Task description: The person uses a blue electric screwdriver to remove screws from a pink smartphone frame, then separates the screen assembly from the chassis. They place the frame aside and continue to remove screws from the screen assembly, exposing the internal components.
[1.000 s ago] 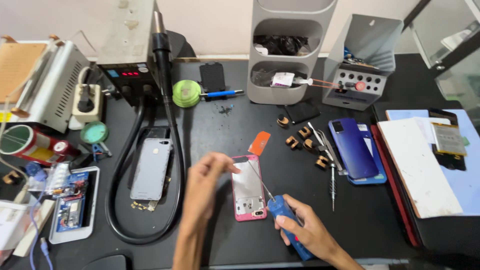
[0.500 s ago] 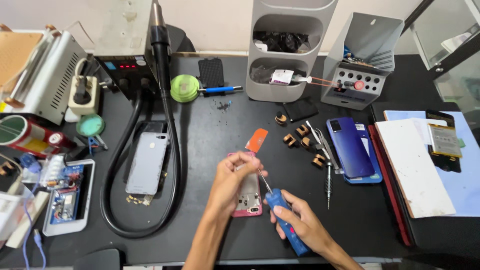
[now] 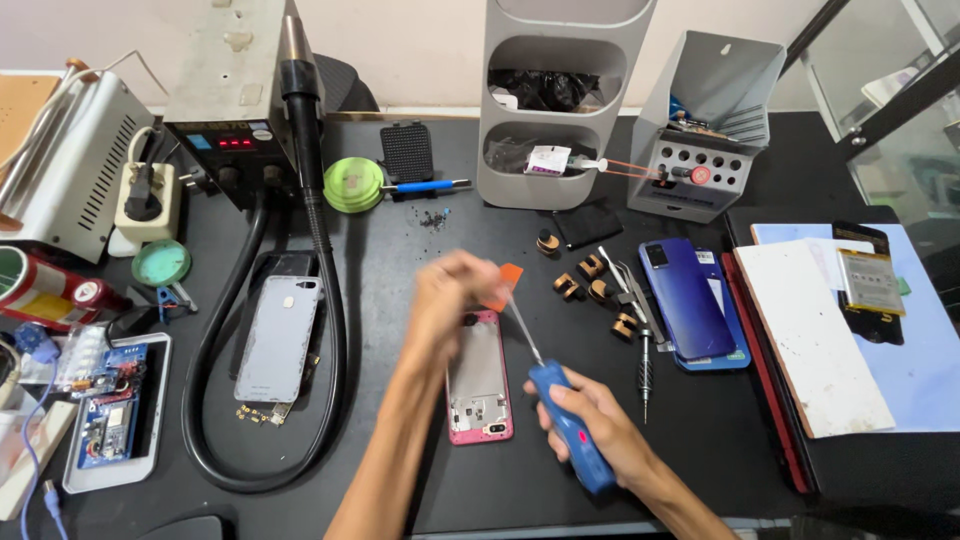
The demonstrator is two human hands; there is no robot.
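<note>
A pink-framed phone shell with its back removed (image 3: pixel 479 378) lies flat near the middle of the black work surface (image 3: pixel 400 260), long axis pointing to 12 o'clock. The right hand (image 3: pixel 590 425), at 4 o'clock from the shell, is clamped around the blue handle of a slim screwdriver (image 3: pixel 560 425), whose metal shaft slants up toward 11 o'clock above the shell's right edge. The left hand (image 3: pixel 447 300) hovers over the shell's top end at 12 o'clock, blurred, its fingers bunched together; whether it grips anything cannot be told. A small orange plastic pick (image 3: pixel 507 283) shows just beside that hand. At 9 o'clock from the shell, a silver-grey phone back cover (image 3: pixel 279 338) lies inside the loop of a thick black hose (image 3: pixel 335 330) that runs up to a grey hot-air station (image 3: pixel 232 100) at 11 o'clock. At 3 o'clock, a blue phone (image 3: pixel 690 300) rests face down, with small brown clips (image 3: pixel 590 292) and a second screwdriver (image 3: pixel 645 375) between it and the shell.
</note>
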